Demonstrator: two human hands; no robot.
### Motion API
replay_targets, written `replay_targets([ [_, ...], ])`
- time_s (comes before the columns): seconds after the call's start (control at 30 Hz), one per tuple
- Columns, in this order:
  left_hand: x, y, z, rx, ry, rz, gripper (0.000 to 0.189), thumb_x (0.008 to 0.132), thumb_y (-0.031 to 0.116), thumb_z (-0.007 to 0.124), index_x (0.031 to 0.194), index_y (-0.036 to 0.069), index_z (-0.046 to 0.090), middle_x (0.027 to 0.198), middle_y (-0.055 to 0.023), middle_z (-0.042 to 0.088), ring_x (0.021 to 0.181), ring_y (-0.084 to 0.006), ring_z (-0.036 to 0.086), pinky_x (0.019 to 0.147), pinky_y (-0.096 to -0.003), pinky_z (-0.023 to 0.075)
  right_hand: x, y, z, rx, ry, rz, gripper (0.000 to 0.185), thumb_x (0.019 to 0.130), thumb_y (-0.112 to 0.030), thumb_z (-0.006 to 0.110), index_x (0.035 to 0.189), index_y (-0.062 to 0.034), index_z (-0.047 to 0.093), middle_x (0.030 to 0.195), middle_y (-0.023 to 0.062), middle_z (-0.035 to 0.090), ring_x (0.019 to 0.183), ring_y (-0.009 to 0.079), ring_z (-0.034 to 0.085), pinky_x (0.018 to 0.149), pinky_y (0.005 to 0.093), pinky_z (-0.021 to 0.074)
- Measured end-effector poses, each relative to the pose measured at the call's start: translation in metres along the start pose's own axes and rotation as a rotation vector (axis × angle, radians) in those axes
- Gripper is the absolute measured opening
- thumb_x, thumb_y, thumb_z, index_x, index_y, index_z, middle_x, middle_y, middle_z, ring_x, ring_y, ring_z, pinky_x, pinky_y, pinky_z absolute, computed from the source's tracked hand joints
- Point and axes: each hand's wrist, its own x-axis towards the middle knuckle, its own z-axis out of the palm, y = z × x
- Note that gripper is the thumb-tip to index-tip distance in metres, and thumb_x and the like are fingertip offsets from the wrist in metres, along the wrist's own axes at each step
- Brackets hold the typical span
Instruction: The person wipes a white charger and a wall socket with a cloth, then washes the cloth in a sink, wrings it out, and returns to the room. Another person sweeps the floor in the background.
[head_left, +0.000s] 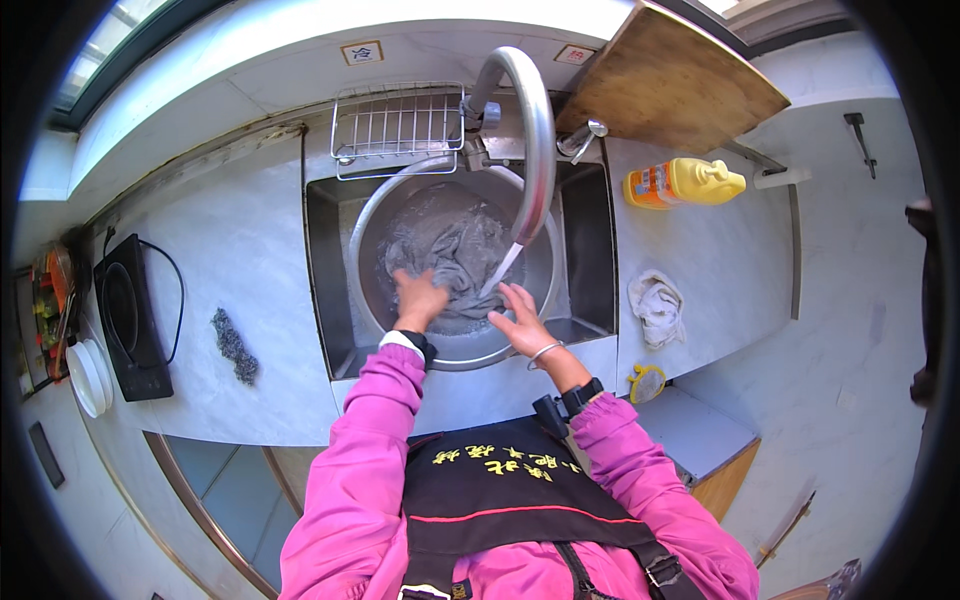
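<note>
A grey cloth (472, 247) lies bunched up in water inside a round metal basin (358, 240). The basin stands in a stainless steel sink (589, 247). Water (501, 270) runs from the curved faucet (537, 142) onto the cloth. My left hand (421, 300) is down at the cloth's near left side; whether its fingers grip the fabric is hard to see. Just right of the stream, my right hand (523, 321) is raised over the basin's near right part, fingers apart and nothing in them.
A wire rack (397, 124) hangs behind the basin, and a wooden board (675, 82) leans at the back right. On the right counter are a yellow bottle (686, 183), a white rag (657, 307) and a yellow-rimmed scrubber (646, 383). A steel-wool scourer (234, 347) and an induction cooker (129, 319) lie left.
</note>
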Motion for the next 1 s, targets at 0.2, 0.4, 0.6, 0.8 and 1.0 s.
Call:
replay_targets([
  [0.2,-0.067,0.048,0.023,-0.525,-0.123,0.598,0.046,0.068,0.026,0.065,0.103,-0.004,0.063,0.122,-0.0222,0.048,0.112,-0.0357,0.049,0.096,-0.0399,0.0419,0.022,-0.02,0.004,1.15,-0.159,0.609,0.055,0.092,-0.059,0.045,0.125,-0.0146,0.051,0.119,0.0086,0.057,0.106,0.0222,0.058,0.09,0.0452,0.0473],
  [0.4,-0.118,0.095,0.012,-0.957,-0.238,0.587,0.032,0.074,0.025,0.066,0.087,-0.004,0.063,0.103,-0.0197,0.062,0.098,-0.0296,0.06,0.085,-0.0376,0.0456,0.028,-0.004,-0.015,1.498,-0.18,0.516,0.039,0.094,-0.038,0.049,0.107,-0.0012,0.056,0.108,0.0197,0.061,0.107,0.0365,0.059,0.093,0.0427,0.0484],
  [0.6,-0.114,0.093,0.012,-0.657,0.169,0.765,0.026,0.079,0.029,0.065,0.072,0.003,0.067,0.069,-0.0111,0.066,0.064,-0.0301,0.063,0.065,-0.0368,0.0502,-0.005,-0.027,-0.011,1.808,-0.658,0.149,0.046,0.096,-0.026,0.038,0.123,0.0109,0.046,0.123,0.0214,0.056,0.109,0.0298,0.059,0.095,0.0391,0.0472],
  [0.8,-0.081,0.064,0.011,-0.216,0.383,0.969,0.022,0.078,0.026,0.063,0.066,0.008,0.062,0.068,-0.0093,0.061,0.063,-0.0293,0.06,0.059,-0.0395,0.0482,-0.014,-0.016,0.007,1.242,0.244,0.441,0.022,0.093,-0.015,0.042,0.101,-0.0038,0.059,0.097,0.0097,0.063,0.088,0.0196,0.064,0.08,0.0369,0.0544],
  [1.0,-0.015,0.02,-0.007,0.177,0.433,0.616,0.021,0.079,0.021,0.066,0.096,0.008,0.061,0.091,-0.0148,0.058,0.083,-0.0343,0.059,0.069,-0.0443,0.0486,0.011,-0.035,-0.003,0.971,0.071,0.436,0.05,0.094,-0.012,0.053,0.137,0.0013,0.034,0.131,0.0162,0.049,0.115,0.0294,0.055,0.094,0.0434,0.0499],
])
